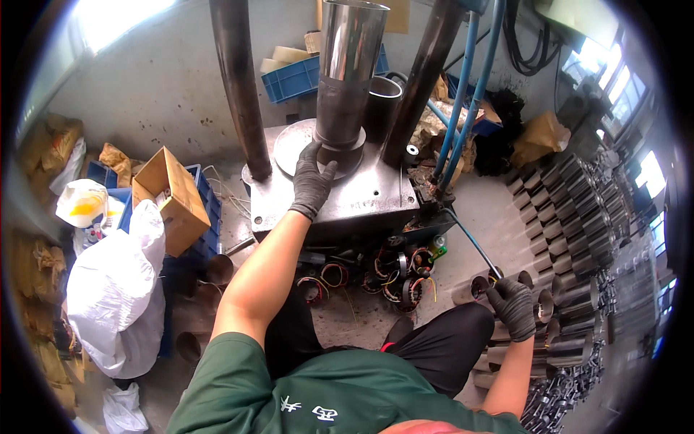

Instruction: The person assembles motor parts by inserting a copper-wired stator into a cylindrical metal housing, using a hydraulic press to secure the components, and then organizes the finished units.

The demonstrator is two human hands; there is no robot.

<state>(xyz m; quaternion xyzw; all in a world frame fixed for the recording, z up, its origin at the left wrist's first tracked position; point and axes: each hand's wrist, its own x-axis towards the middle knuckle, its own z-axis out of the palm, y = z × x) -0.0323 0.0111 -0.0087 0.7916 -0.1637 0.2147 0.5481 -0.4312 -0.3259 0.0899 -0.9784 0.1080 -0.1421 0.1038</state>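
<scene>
A tall metal cylinder, shiny at its upper end, stands upright over a darker metal sleeve on a round plate of the press. My left hand, in a dark grey glove, reaches forward to the foot of the sleeve. Its fingers lie along the left side and its thumb along the front, gripping the sleeve. Low on the right, my gloved right hand is closed around the end of a blue lever that slants down from the press; the fingers partly hide its tip.
Dark pillars flank the plate, with blue pipes to the right. Several wound coils lie beneath the press. Stacked metal tubes fill the right side. On the left are a cardboard box and a white sack.
</scene>
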